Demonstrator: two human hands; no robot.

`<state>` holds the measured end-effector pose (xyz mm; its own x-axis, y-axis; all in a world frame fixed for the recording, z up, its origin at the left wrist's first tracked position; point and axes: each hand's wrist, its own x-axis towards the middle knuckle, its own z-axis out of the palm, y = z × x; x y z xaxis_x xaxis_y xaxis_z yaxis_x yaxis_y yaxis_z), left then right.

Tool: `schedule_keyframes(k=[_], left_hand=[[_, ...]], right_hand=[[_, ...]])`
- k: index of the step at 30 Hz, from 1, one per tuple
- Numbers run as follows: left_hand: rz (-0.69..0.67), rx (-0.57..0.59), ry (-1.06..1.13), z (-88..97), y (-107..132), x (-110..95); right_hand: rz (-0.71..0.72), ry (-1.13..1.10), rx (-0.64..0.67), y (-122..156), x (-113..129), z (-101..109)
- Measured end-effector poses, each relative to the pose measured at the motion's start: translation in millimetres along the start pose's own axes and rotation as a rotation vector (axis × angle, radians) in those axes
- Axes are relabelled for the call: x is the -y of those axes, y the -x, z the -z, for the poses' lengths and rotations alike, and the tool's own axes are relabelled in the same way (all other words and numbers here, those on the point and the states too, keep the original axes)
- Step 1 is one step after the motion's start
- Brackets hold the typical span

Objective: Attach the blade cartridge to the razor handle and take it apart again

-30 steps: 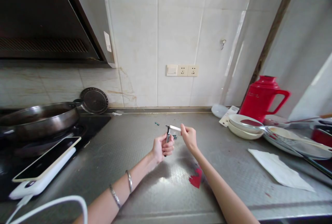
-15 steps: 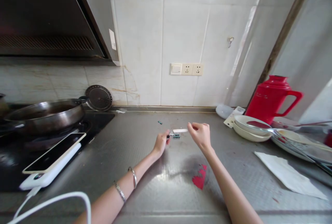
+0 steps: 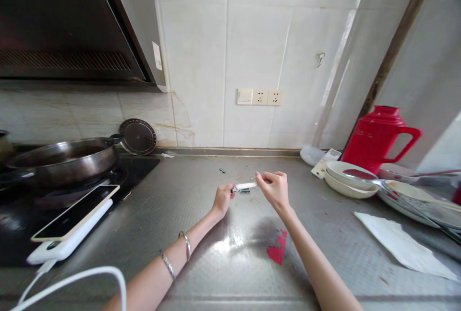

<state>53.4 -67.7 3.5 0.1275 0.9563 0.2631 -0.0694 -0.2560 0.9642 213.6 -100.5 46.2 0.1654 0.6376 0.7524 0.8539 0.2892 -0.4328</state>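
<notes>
Over the middle of the metal counter, my left hand (image 3: pixel 223 200) is closed on a small object with a shiny metal end (image 3: pixel 234 189); most of it is hidden by the fingers, so its kind cannot be told. My right hand (image 3: pixel 275 188) is closed on a slim white stick (image 3: pixel 247 185), which points left. The stick's left tip meets or overlaps the metal end; contact cannot be told for sure. Just below the stick lies a small teal, shiny piece (image 3: pixel 245 191). Farther back is another small teal piece (image 3: pixel 222 170).
Torn red scraps (image 3: pixel 276 251) lie between my forearms. On the left are a pan (image 3: pixel 82 162) on the stove and a phone (image 3: pixel 77 210) on a white device with a cable. Bowls (image 3: pixel 351 186), a red thermos (image 3: pixel 374 138) and a white napkin (image 3: pixel 399 241) are right.
My right hand has moved slightly left, bringing the white stick's tip to the metal end at my left hand. The left hand has barely shifted.
</notes>
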Motion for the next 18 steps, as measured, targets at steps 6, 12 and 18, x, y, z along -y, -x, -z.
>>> schedule_keyframes(k=[6,12,18], left_hand=[[-0.003,-0.006,-0.01,0.8,3.2,0.5],[0.004,-0.026,0.013,1.2,2.8,-0.2],[0.014,-0.006,-0.005,-1.4,4.7,8.6]], right_hand=[[0.031,-0.012,0.041,-0.9,-10.0,-0.2],[-0.018,-0.031,0.011,-1.9,-15.6,3.3],[0.05,-0.049,0.082,0.2,-12.7,-0.7]])
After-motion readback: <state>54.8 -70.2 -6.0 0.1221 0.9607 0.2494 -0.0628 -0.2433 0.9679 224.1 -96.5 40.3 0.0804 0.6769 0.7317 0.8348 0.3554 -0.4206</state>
